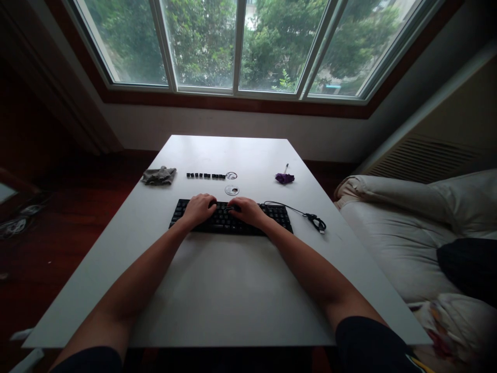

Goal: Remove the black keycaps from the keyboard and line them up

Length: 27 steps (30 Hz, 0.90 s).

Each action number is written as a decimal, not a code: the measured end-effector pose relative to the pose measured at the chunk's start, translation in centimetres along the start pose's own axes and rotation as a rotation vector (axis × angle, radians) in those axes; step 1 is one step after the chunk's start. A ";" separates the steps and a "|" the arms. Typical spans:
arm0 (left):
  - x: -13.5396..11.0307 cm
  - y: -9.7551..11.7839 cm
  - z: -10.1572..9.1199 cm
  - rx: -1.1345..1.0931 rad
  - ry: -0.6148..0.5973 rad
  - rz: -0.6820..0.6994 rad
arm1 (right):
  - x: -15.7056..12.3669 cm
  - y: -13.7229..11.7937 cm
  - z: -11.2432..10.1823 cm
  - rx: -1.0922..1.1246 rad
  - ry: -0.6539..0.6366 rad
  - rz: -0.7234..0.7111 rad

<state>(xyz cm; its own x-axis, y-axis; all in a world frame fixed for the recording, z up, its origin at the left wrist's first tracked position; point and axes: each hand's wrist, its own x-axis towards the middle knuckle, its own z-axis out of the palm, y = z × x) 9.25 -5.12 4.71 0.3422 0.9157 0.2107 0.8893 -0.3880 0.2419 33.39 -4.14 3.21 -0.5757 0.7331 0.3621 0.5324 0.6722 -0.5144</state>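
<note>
A black keyboard [221, 224] lies across the middle of the white table. My left hand [198, 209] rests on its left half, fingers curled down over the far edge and the thumb pointing inward. Over the keyboard's centre, my right hand [248, 211] has thumb and fingers closed towards each other. What sits between those fingertips is too small and dark to make out. Just beyond the hands, a row of loose black keycaps [204, 175] lies beside a small ring-shaped item [231, 175]. A second round, clear item [232, 190] is nearer the keyboard.
A grey cloth [159, 176] lies at the table's left edge. Towards the right are a purple cloth [284, 178], a thin white-tipped stick [287, 168] and the coiled USB cable [316, 223]. A pale sofa [388, 238] stands right of the table [233, 290]; windows are ahead.
</note>
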 end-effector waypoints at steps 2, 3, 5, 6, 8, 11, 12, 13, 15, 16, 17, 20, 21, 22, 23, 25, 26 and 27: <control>-0.1 0.2 0.0 -0.019 -0.008 0.010 | 0.0 0.2 0.1 0.020 0.028 0.025; -0.2 0.4 0.0 -0.031 -0.007 0.025 | 0.0 0.3 0.0 0.036 0.050 0.042; -0.4 0.9 0.0 -0.061 -0.019 0.089 | 0.0 0.6 -0.4 0.067 0.105 0.089; -0.6 1.2 0.1 -0.079 -0.037 0.135 | 0.0 0.8 -0.8 0.075 0.140 0.122; -0.9 1.8 0.2 -0.103 -0.085 0.233 | 0.0 1.3 -1.6 0.071 0.223 0.208; -1.5 2.6 0.4 -0.091 -0.150 0.340 | 0.4 2.5 -2.9 0.015 0.351 0.340; -1.6 2.7 0.5 -0.081 -0.163 0.353 | 0.6 3.0 -3.2 -0.012 0.368 0.374; -1.7 2.9 0.5 -0.071 -0.172 0.359 | 1.0 3.6 -3.5 -0.039 0.355 0.397; -1.8 3.0 0.5 -0.058 -0.181 0.352 | 2.1 5.0 -3.9 -0.099 0.296 0.422; -1.8 3.0 0.5 -0.056 -0.182 0.345 | 2.7 5.7 -4.0 -0.126 0.270 0.435; -1.7 3.0 0.4 -0.056 -0.180 0.339 | 3.5 6.5 -4.0 -0.149 0.250 0.451; -1.5 2.5 0.2 -0.063 -0.155 0.321 | 5.9 8.6 -3.8 -0.164 0.185 0.505; -1.4 2.2 0.1 -0.067 -0.143 0.313 | 6.7 9.3 -3.6 -0.150 0.153 0.524; -1.3 1.9 0.0 -0.071 -0.131 0.305 | 7.5 9.9 -3.4 -0.134 0.120 0.544; -1.2 1.6 0.0 -0.074 -0.122 0.299 | 8.2 10.4 -3.2 -0.120 0.105 0.564; -1.0 0.9 0.0 -0.077 -0.113 0.292 | 9.4 11.3 -2.8 -0.105 0.101 0.592; -1.0 0.5 -0.1 -0.078 -0.113 0.289 | 9.9 11.7 -2.6 -0.101 0.108 0.606; -0.9 0.2 -0.1 -0.078 -0.114 0.288 | 10.4 12.0 -2.4 -0.099 0.114 0.619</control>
<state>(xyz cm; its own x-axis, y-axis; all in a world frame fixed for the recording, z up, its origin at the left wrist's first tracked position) 9.09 -6.02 4.66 0.6123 0.7712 0.1741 0.7266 -0.6358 0.2604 35.33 11.81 2.65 -0.0769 0.9916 0.1039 0.8033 0.1234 -0.5827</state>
